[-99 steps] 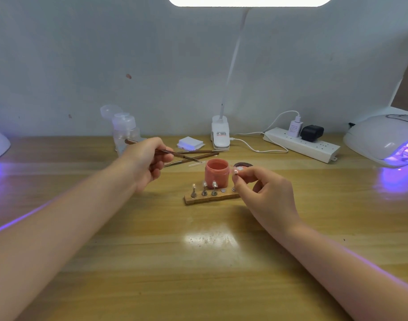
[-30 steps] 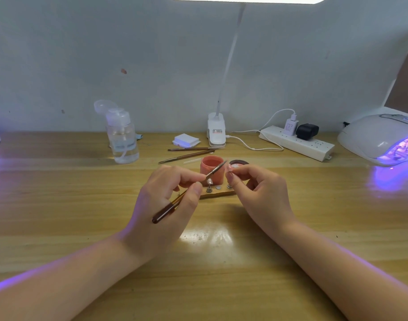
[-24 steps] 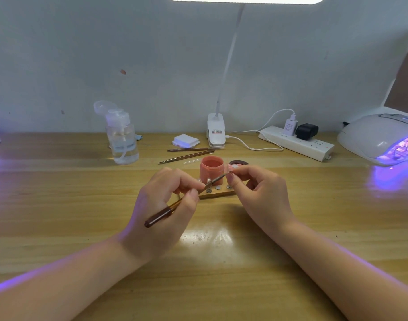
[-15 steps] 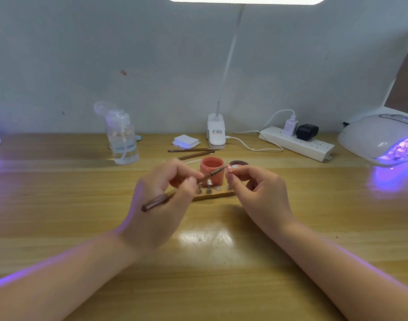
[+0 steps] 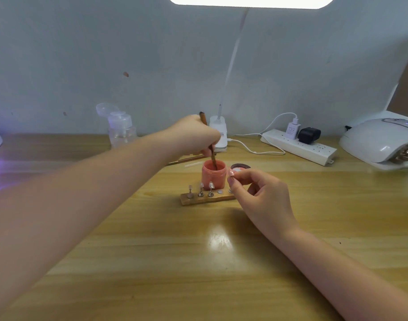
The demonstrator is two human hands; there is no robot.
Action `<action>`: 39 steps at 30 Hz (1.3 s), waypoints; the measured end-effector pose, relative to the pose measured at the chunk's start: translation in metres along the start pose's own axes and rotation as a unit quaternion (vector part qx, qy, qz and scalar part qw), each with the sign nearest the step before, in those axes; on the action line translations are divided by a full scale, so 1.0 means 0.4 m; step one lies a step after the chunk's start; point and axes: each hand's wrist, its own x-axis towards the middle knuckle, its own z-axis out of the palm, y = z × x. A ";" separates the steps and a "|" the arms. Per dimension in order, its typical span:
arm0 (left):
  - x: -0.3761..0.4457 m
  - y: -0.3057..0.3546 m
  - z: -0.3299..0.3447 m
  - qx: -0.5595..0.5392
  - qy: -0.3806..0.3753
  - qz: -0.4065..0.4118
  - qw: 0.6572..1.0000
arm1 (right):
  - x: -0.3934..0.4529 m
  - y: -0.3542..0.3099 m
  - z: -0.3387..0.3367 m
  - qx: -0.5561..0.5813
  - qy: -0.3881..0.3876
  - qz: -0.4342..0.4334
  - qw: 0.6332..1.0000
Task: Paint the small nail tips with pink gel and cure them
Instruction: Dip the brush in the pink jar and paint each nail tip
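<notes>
- Left hand reaches forward over the table, fingers curled round a brown-handled brush. The brush stands nearly upright, handle end above the knuckles, bristle end down inside the pink gel jar.
- Pink gel jar stands open on the table, directly behind the wooden holder strip. Its dark lid lies just right of the jar, inner side up.
- Right hand is at the right end of the holder strip. Thumb and forefinger pinch one small nail tip, which looks pinkish; the other fingers are loosely curled. Whether the tip sits on a stand cannot be told.
- Holder strip carries three metal stands with pale tips on top, in a row at its left and middle. Two flat round discs lie on the strip towards the right end, one partly hidden by the right thumb.
- Two spare brushes lie on the table behind the jar, partly covered by the left hand.
- Back of the table, left to right: clear pump bottle with its cap flipped open, white lamp base with a thin stem rising, white power strip with a white and a black plug.
- Curing lamp, white and domed, sits at the far right edge, well apart from the jar. Purple glow shows at the far left edge of the table.
</notes>
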 end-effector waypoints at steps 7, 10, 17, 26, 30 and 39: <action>0.017 -0.033 0.010 -0.025 -0.027 -0.055 0.998 | 0.000 0.000 0.002 0.003 0.000 -0.012 1.000; 0.017 -0.053 -0.021 -0.096 0.007 -0.073 0.993 | 0.000 0.002 0.003 0.003 0.004 -0.012 1.000; -0.016 -0.143 -0.059 -0.234 0.018 -0.139 0.962 | 0.000 -0.002 0.000 -0.013 -0.004 -0.014 1.000; -0.102 -0.204 -0.029 -0.402 0.103 -0.012 0.910 | -0.001 -0.002 -0.004 -0.023 -0.023 -0.012 0.999; -0.199 -0.208 0.031 -0.239 0.168 0.226 0.929 | 0.001 0.001 -0.003 -0.022 -0.015 -0.013 1.000; -0.252 -0.221 0.096 -0.006 0.226 0.403 0.887 | 0.001 0.006 -0.003 -0.022 -0.007 -0.010 1.000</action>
